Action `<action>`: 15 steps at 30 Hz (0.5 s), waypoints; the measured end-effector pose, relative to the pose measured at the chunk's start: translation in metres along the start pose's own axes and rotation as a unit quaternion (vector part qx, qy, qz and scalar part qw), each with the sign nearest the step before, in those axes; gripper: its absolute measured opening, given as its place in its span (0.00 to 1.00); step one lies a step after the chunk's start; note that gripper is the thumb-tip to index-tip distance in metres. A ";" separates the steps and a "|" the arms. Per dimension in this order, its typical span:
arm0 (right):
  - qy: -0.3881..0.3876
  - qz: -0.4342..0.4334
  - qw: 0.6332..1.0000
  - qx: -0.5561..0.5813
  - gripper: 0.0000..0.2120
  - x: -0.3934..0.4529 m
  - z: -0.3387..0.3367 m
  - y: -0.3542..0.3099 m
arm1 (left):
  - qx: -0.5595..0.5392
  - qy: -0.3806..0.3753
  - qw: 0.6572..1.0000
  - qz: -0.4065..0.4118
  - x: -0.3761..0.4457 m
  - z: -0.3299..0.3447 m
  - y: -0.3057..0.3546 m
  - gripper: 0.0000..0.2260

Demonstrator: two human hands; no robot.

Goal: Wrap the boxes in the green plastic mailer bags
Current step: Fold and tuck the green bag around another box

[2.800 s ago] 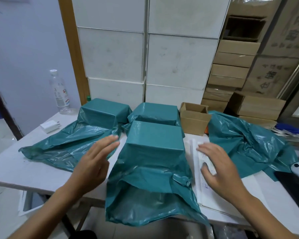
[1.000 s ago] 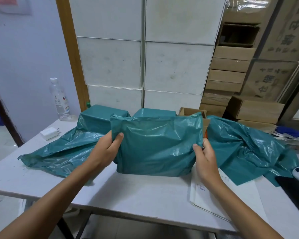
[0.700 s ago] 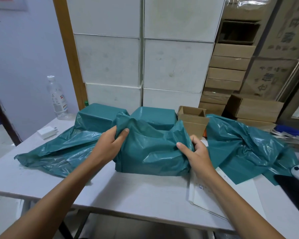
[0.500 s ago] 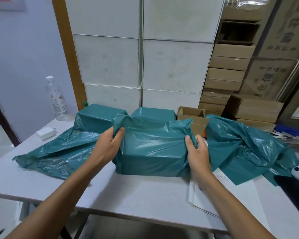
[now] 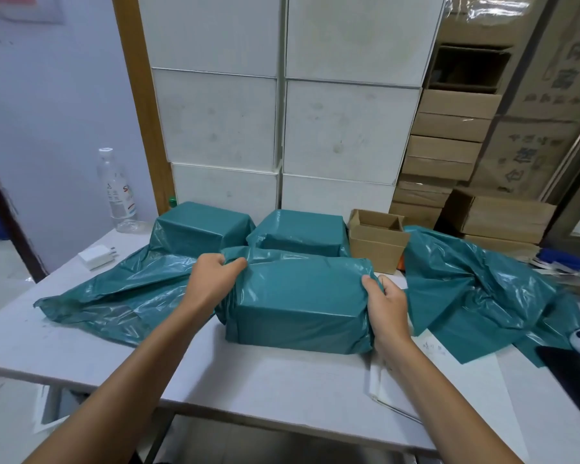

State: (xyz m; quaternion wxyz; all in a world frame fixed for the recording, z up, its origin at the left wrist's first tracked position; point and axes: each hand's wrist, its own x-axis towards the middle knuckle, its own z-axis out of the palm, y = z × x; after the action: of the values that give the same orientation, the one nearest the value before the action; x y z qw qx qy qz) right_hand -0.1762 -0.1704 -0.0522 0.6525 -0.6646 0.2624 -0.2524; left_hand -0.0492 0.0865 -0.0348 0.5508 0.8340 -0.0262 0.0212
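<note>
- Fingers of the left hand pinch bunched film at the left end of the glossy green plastic-wrapped box; the right hand clasps its right end.
- Box itself hidden under film, mid white desk, behind it two green-bagged boxes.

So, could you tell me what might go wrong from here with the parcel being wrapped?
1. The left hand and right hand only pinch the folded mailer at its ends; nothing visibly seals it, so the flap may spring open on release.
2. The wrap sits close to the two bagged boxes behind and the loose bag on the left, whose film could get caught in the fold.
3. Pulling hard on the thin film may tear it at a box corner.
</note>
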 end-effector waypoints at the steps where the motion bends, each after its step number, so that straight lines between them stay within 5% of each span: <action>1: -0.006 0.009 1.000 0.002 0.17 -0.001 -0.001 0.001 | -0.012 0.010 1.000 -0.002 -0.006 -0.001 0.000 0.16; 6: -0.022 0.022 0.999 -0.012 0.16 -0.003 -0.012 0.003 | -0.121 -0.044 0.991 -0.027 -0.016 -0.011 -0.016 0.13; 9: -0.034 0.047 0.998 -0.007 0.07 -0.005 -0.013 -0.002 | -0.153 -0.084 0.984 -0.026 -0.018 -0.013 -0.016 0.08; 15: -0.018 0.055 0.998 0.015 0.21 -0.007 -0.006 -0.006 | -0.138 -0.073 0.987 -0.042 -0.015 0.000 -0.015 0.07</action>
State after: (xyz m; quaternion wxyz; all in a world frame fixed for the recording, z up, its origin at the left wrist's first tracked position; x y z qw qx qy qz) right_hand -0.1853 -0.1700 -0.0460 0.6801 -0.6436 0.2829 -0.2080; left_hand -0.0634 0.0929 -0.0492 0.6580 0.7493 -0.0335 -0.0665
